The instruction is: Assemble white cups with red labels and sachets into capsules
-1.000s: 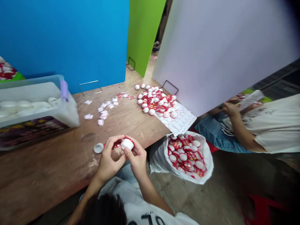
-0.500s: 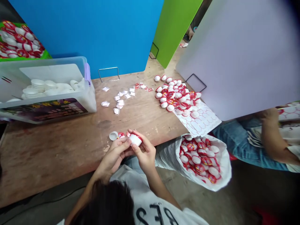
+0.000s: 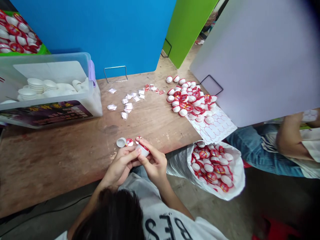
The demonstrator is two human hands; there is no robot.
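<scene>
A small white cup with a red-edged lid (image 3: 143, 150) is held between both hands above the table's front edge. My left hand (image 3: 123, 163) grips its left side, with the thumb on the white wall. Fingers of my right hand (image 3: 154, 161) curl round the right side and press along the red rim. Just beyond the fingers lie an open white cup (image 3: 121, 142) on its side, a red and white round label (image 3: 129, 142) and another small red and white piece (image 3: 138, 139), partly hidden by the right fingers.
Small white packets (image 3: 128, 107) lie mid-table. A pile of lidded cups (image 3: 190, 100) sits by a label sheet (image 3: 214, 125), above a white sack (image 3: 238, 181) of such cups. A clear bin (image 3: 96, 103) holds white cups. Partitions (image 3: 100, 36) stand behind; a person's arm (image 3: 290, 136) is at right.
The cup has tilted slightly in my hands, and more of its red edge shows. The view has shifted a little. At right, the other person's arm has moved.
</scene>
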